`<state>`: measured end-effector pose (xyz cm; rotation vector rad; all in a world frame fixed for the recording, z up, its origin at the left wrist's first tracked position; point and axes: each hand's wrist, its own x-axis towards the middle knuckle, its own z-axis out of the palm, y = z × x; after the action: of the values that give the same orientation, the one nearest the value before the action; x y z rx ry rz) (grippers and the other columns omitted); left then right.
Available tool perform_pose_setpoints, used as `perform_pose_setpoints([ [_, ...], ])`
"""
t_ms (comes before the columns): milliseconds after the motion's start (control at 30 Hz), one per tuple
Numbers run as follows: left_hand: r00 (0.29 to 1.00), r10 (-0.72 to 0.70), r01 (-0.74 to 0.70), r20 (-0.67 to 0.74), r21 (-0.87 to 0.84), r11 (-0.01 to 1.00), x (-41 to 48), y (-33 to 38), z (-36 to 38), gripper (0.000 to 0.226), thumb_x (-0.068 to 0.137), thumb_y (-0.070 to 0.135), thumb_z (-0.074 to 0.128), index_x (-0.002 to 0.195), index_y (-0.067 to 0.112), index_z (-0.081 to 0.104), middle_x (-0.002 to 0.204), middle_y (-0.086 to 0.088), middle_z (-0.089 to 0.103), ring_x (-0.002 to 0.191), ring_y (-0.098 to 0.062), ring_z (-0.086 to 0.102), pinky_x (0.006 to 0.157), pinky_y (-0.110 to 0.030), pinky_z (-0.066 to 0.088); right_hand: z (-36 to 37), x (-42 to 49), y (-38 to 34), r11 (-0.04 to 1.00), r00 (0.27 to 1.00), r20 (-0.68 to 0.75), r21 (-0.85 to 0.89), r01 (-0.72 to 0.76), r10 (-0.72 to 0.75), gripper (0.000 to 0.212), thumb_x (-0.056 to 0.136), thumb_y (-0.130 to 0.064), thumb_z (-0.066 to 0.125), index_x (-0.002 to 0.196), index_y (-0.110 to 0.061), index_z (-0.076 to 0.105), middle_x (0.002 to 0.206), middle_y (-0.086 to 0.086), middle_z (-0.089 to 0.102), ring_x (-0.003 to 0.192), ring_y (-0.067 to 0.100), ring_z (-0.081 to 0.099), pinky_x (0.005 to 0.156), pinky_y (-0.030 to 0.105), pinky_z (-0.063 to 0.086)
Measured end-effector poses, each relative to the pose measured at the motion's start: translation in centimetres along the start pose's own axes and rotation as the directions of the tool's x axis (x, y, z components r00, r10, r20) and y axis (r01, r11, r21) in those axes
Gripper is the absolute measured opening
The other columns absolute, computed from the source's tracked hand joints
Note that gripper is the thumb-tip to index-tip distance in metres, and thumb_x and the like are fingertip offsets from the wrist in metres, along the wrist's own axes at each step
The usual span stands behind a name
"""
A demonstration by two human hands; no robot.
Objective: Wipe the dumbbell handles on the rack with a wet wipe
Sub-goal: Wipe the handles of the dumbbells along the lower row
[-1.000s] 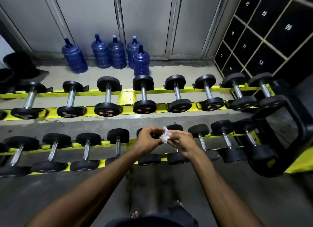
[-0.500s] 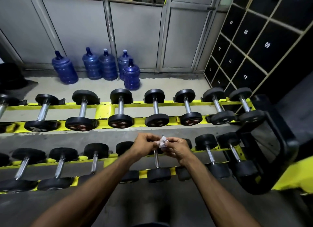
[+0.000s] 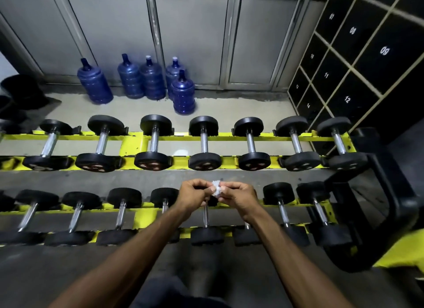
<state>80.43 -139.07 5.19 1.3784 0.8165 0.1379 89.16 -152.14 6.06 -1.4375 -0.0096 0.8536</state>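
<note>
Both my left hand (image 3: 193,196) and right hand (image 3: 238,198) pinch the small crumpled wet wipe (image 3: 216,189) (fingers curled) above the lower rack (image 3: 142,216) of dumbbells (image 3: 205,218).

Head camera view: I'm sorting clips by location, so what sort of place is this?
Most likely a gym: a two-tier yellow rack holding rows of black dumbbells, numbered lockers on the right, and blue water jugs by the wall.

On rack (image 3: 135,144): dumbbells (image 3: 203,142) in two rows. Behind rack, on floor (image 3: 229,110): water jugs (image 3: 149,82); lockers (image 3: 358,62) right. Above near row: wipe (image 3: 216,189) between left hand (image 3: 195,196) and right hand (image 3: 238,197).
</note>
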Motion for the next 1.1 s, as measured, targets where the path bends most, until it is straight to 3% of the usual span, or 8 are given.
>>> perform_pose_setpoints([
  [133,1.000,0.023,-0.023,-0.001,0.015,1.000,1.6,0.2,-0.2,0.005,0.083,0.001,0.076,0.087,0.001,0.073,0.067,-0.007,0.070,0.053,-0.011,0.060,0.052,-0.023,0.052,0.0,1.2,-0.2,0.999,0.998,0.069,0.034,-0.002,0.000,0.009,0.084,-0.001,0.072,0.093,-0.002,0.072,0.086,0.019,0.074,0.073,0.024,0.071,0.071,0.030,0.061],
  [267,0.998,0.027,-0.031,0.064,0.059,0.998,3.8,0.4,-0.7,0.012,0.082,0.002,0.078,0.094,0.000,0.076,0.076,-0.008,0.074,0.065,-0.015,0.068,0.058,-0.024,0.054,0.8,2.9,-0.4,1.000,1.000,0.002,0.024,0.002,-0.002,0.018,0.073,0.006,0.079,0.087,-0.002,0.071,0.081,0.017,0.074,0.066,0.025,0.070,0.062,0.029,0.060],
  [433,0.980,0.006,-0.023,0.197,0.081,0.996,6.0,0.6,-1.9,0.022,0.084,-0.006,0.072,0.106,-0.004,0.073,0.093,-0.013,0.076,0.080,-0.019,0.074,0.069,-0.024,0.057,0.9,5.7,0.3,1.000,0.999,-0.042,-0.019,0.013,-0.014,0.027,0.080,0.007,0.073,0.105,-0.004,0.070,0.088,0.012,0.075,0.072,0.023,0.072,0.059,0.026,0.058],
  [600,0.978,0.012,-0.031,0.210,0.085,0.996,7.9,-1.9,-2.2,0.024,0.081,-0.006,0.074,0.101,0.006,0.076,0.099,-0.005,0.076,0.094,-0.015,0.072,0.080,-0.024,0.056,0.8,7.7,2.5,0.981,0.996,-0.007,-0.176,0.086,-0.088,0.024,0.088,0.003,0.068,0.110,-0.004,0.071,0.093,0.008,0.076,0.078,0.019,0.074,0.062,0.026,0.058],
  [800,0.999,-0.035,0.029,0.039,0.134,0.991,9.0,-5.8,-0.6,0.021,0.080,-0.011,0.073,0.100,-0.006,0.073,0.101,-0.019,0.073,0.091,-0.018,0.068,0.088,-0.035,0.058,-0.6,10.7,5.2,0.978,0.999,-0.001,-0.206,-0.042,0.042,0.019,0.086,0.008,0.067,0.105,0.004,0.072,0.084,0.008,0.075,0.072,0.018,0.072,0.062,0.023,0.058],
  [933,0.978,-0.111,0.140,-0.177,0.160,0.977,9.5,-9.8,0.6,0.017,0.082,-0.007,0.073,0.097,0.001,0.074,0.088,-0.006,0.071,0.068,0.007,0.062,0.076,-0.023,0.053,-2.4,13.5,7.9,0.963,0.971,-0.023,-0.125,-0.238,0.237,0.013,0.089,0.003,0.064,0.099,0.006,0.072,0.087,0.014,0.074,0.077,0.020,0.071,0.065,0.027,0.058],
  [1000,0.950,-0.171,0.221,-0.262,0.171,0.960,9.8,-12.4,1.2,0.016,0.081,0.000,0.077,0.097,0.006,0.075,0.086,-0.002,0.072,0.067,0.003,0.062,0.077,-0.024,0.052,-3.4,15.4,9.6,0.942,0.948,-0.028,-0.110,-0.318,0.317,0.013,0.090,-0.004,0.066,0.095,0.005,0.073,0.093,0.018,0.073,0.084,0.023,0.070,0.070,0.033,0.060],
  [1100,0.912,-0.237,0.320,-0.335,0.222,0.921,10.0,-16.5,2.2,0.015,0.081,0.009,0.079,0.095,0.012,0.077,0.083,0.004,0.073,0.075,-0.006,0.067,0.079,-0.022,0.054,-5.2,17.8,13.1,0.920,0.938,-0.041,-0.181,-0.347,0.345,0.006,0.086,-0.002,0.070,0.091,-0.001,0.074,0.092,0.016,0.073,0.084,0.024,0.070,0.068,0.028,0.060],
])
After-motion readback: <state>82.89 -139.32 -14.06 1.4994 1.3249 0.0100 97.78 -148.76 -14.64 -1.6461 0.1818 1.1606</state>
